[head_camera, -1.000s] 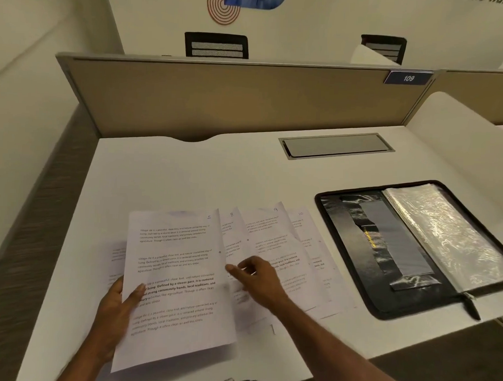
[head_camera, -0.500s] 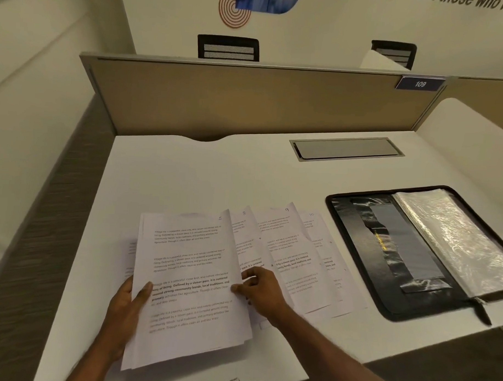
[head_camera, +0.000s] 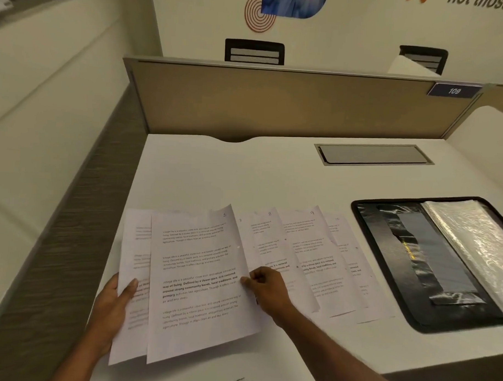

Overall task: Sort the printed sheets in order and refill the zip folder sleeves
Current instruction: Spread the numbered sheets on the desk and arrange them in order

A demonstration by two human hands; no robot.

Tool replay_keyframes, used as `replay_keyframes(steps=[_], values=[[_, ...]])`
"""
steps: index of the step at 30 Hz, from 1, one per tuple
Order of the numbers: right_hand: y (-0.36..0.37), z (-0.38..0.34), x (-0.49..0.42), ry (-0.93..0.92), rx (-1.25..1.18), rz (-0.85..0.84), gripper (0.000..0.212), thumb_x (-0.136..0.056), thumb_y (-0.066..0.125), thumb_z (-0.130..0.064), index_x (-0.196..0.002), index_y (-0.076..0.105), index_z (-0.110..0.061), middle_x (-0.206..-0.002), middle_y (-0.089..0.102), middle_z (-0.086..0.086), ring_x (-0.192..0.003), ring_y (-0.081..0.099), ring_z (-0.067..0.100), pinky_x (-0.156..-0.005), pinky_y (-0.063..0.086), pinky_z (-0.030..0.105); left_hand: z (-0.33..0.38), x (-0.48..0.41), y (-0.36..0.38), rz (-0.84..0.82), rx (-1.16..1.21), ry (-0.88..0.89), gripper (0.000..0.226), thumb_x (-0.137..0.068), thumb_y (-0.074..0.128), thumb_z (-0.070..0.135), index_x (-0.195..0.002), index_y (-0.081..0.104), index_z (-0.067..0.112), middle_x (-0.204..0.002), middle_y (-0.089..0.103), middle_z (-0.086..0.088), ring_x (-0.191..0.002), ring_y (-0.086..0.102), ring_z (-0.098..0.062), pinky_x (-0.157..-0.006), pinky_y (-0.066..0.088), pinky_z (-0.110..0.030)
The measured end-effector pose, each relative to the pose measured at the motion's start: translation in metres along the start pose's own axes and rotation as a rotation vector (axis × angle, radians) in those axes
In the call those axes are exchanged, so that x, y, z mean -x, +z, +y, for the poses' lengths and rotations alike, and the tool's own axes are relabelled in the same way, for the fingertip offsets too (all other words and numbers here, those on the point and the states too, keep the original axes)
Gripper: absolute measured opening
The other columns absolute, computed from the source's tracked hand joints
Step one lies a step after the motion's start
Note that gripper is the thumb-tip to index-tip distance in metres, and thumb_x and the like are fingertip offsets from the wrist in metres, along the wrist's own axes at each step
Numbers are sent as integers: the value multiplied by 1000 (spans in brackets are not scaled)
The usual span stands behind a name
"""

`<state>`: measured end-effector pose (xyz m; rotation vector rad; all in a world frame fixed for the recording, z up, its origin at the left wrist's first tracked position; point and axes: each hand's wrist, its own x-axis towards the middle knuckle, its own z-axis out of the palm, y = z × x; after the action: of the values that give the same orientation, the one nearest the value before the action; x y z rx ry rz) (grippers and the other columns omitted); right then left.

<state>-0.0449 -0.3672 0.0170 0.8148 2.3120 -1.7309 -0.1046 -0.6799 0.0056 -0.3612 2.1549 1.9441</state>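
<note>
A: Where are the papers?

B: The left hand (head_camera: 112,308) holds a small pile (head_camera: 134,337) at its left edge, thumb on top. The right hand (head_camera: 269,290) pinches the right edge of the top page (head_camera: 201,274). More pages (head_camera: 313,263) lie spread on the desk (head_camera: 245,176), beside the open zip folder (head_camera: 385,252).

A: Are they hard to hold?

B: No. I think they're light and floppy, and they slide. Hold the edges softly, or they'll bend.

"109" on plate (head_camera: 454,90); "9" on sheet (head_camera: 316,264)
</note>
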Motion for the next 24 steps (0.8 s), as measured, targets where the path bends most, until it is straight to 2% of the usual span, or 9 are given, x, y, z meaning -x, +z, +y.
replay_keyframes(steps=[2, 5, 9, 13, 16, 20, 24], values=[[7, -4, 2, -3, 11, 15, 20, -89, 72, -26, -78, 59, -16, -92, 72, 4, -84, 71, 19, -74, 59, 28, 0, -5, -15, 39, -4, -6, 18, -97, 56, 17, -114, 61, 23, -103, 72, -11, -86, 70, -33, -69, 59, -44], [17, -9, 3, 2, 55, 52, 19, -90, 71, -25, -79, 58, -16, -90, 72, 3, -82, 70, 17, -69, 57, 23, 3, -10, -35, 91, -27, 23, 19, -98, 55, 16, -116, 59, 19, -99, 70, -8, -81, 68, -28, -55, 57, -30], [30, -11, 2, 38, 140, 99, 15, -93, 67, -29, -92, 58, -17, -93, 66, -5, -81, 65, 8, -65, 49, 14, 9, -17, -55, 102, -74, 32, 19, -98, 56, 20, -116, 59, 20, -102, 69, -11, -84, 67, -31, -67, 53, -38], [38, -11, 6, -7, 271, 163, 12, -94, 65, -31, -93, 56, -22, -85, 59, -12, -74, 59, 6, -66, 47, 16, 21, -23, -74, 121, -102, 60, 23, -99, 54, 20, -122, 58, 15, -103, 67, -13, -83, 65, -32, -67, 51, -38], [43, -10, 10, -22, 331, 181, 13, -94, 64, -33, -96, 56, -24, -84, 60, -12, -71, 57, 5, -61, 41, 15, 30, -29, -92, 119, -129, 55, 21, -99, 54, 23, -119, 58, 18, -106, 68, -17, -84, 66, -37, -68, 54, -44], [51, -7, 14, -10, 339, 185, 14, -93, 64, -34, -100, 56, -25, -87, 63, -10, -74, 60, 6, -63, 44, 17, 51, -30, -110, 152, -147, 114, 19, -101, 50, 18, -119, 57, 18, -98, 66, -11, -78, 63, -29, -52, 56, -32], [56, -6, 16, -1, 341, 206, 15, -93, 64, -34, -102, 57, -24, -88, 64, -9, -74, 60, 6, -64, 44, 17, 65, -33, -126, 176, -141, 150, 17, -102, 50, 21, -117, 56, 22, -94, 65, -1, -77, 62, -25, -56, 54, -31]])
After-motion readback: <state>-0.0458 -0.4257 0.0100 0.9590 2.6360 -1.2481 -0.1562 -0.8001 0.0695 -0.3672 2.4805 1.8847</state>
